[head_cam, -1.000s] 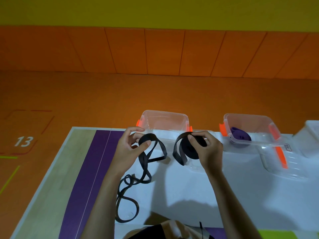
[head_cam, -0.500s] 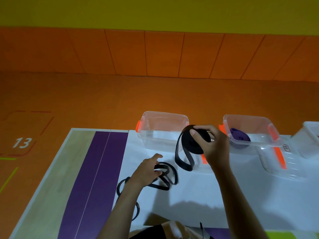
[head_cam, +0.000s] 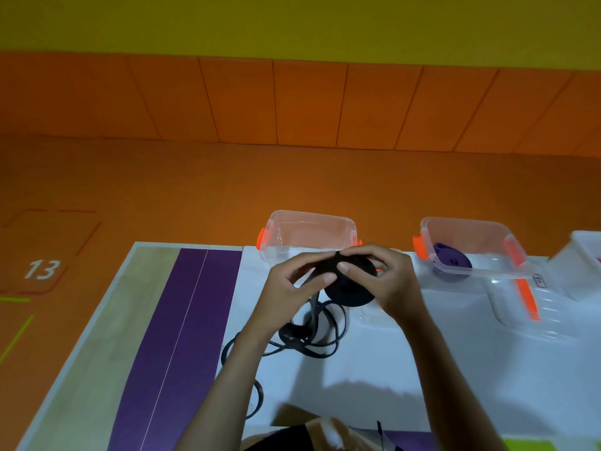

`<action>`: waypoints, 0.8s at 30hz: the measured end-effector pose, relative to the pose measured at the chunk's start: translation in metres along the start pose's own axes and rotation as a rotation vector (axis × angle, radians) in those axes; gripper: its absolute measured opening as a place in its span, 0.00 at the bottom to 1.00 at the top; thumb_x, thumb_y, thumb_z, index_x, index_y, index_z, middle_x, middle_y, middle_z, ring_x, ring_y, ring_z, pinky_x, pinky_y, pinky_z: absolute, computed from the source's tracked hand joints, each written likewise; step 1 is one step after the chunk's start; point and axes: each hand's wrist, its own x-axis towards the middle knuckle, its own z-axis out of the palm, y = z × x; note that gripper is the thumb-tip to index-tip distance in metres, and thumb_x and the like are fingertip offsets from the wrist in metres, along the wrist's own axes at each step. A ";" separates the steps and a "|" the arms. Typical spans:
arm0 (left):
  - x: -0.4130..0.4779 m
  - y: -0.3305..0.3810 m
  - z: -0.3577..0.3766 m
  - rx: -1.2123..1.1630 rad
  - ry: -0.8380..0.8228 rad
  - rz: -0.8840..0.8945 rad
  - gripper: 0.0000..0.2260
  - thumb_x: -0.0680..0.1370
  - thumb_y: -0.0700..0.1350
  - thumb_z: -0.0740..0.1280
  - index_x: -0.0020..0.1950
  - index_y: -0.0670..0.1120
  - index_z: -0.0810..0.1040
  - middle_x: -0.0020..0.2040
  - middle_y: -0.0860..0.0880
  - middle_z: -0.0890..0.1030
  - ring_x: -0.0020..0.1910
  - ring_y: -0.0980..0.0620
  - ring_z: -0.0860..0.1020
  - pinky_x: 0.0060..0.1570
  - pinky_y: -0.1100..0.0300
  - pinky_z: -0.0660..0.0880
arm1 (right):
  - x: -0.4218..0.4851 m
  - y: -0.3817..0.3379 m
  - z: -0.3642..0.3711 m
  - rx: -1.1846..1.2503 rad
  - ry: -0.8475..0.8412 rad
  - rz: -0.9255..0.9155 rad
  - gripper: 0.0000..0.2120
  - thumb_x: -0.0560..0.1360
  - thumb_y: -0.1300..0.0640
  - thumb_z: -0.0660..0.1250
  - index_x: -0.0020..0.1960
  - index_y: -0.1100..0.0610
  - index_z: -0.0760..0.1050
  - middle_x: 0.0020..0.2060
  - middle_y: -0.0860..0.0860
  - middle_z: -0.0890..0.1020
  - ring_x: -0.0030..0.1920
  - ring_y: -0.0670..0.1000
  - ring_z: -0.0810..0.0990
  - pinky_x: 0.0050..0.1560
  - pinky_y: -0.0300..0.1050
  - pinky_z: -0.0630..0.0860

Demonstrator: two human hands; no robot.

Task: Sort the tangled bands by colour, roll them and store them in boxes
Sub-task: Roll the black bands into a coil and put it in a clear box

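A black band roll (head_cam: 349, 289) is held above the table in front of the clear box (head_cam: 309, 234) with orange clips. My right hand (head_cam: 383, 279) grips the roll from the right. My left hand (head_cam: 292, 288) pinches the band's free strip at the roll's top left. The loose black tail (head_cam: 312, 336) hangs down and lies in loops on the white tabletop. A rolled purple band (head_cam: 450, 260) lies in a second clear box (head_cam: 471, 249) to the right.
A clear lid (head_cam: 527, 307) with an orange clip lies in front of the purple band's box. Part of a third clear container (head_cam: 582, 258) shows at the right edge. The table (head_cam: 422, 369) has a purple stripe (head_cam: 175, 336) and a wooden strip on the left.
My left hand rose from the loose band on the table up to the roll and now pinches the strip there. My right hand kept hold of the roll.
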 end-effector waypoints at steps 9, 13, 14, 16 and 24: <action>-0.007 0.003 -0.003 -0.123 0.054 -0.039 0.18 0.74 0.48 0.81 0.63 0.56 0.86 0.56 0.48 0.88 0.58 0.51 0.86 0.57 0.60 0.81 | 0.003 -0.005 0.009 0.051 0.035 -0.039 0.06 0.75 0.51 0.78 0.50 0.41 0.86 0.45 0.41 0.88 0.46 0.45 0.87 0.43 0.32 0.79; -0.003 0.009 -0.012 -0.097 0.023 -0.069 0.19 0.73 0.43 0.81 0.62 0.58 0.87 0.58 0.52 0.88 0.58 0.54 0.86 0.58 0.64 0.79 | 0.004 -0.003 0.014 0.119 0.065 0.048 0.05 0.73 0.47 0.79 0.48 0.42 0.85 0.45 0.47 0.88 0.47 0.50 0.88 0.42 0.39 0.82; -0.001 0.011 -0.013 -0.084 0.044 -0.055 0.17 0.73 0.44 0.82 0.60 0.57 0.88 0.56 0.51 0.88 0.56 0.54 0.85 0.58 0.63 0.79 | 0.004 -0.003 0.015 0.147 0.062 0.081 0.06 0.72 0.47 0.79 0.47 0.42 0.83 0.45 0.49 0.88 0.47 0.51 0.88 0.43 0.41 0.82; 0.002 0.016 -0.011 -0.076 0.099 -0.009 0.14 0.71 0.47 0.83 0.56 0.55 0.88 0.49 0.51 0.88 0.50 0.55 0.86 0.53 0.65 0.80 | 0.007 -0.004 0.013 0.211 0.034 0.121 0.12 0.69 0.45 0.82 0.45 0.45 0.80 0.45 0.52 0.87 0.48 0.54 0.87 0.44 0.43 0.83; -0.005 0.004 -0.003 -0.143 0.143 -0.015 0.18 0.73 0.41 0.81 0.61 0.56 0.88 0.55 0.48 0.86 0.54 0.51 0.83 0.60 0.57 0.82 | 0.016 -0.007 0.010 0.202 0.080 0.061 0.10 0.72 0.49 0.80 0.51 0.44 0.83 0.50 0.48 0.87 0.55 0.53 0.87 0.51 0.42 0.83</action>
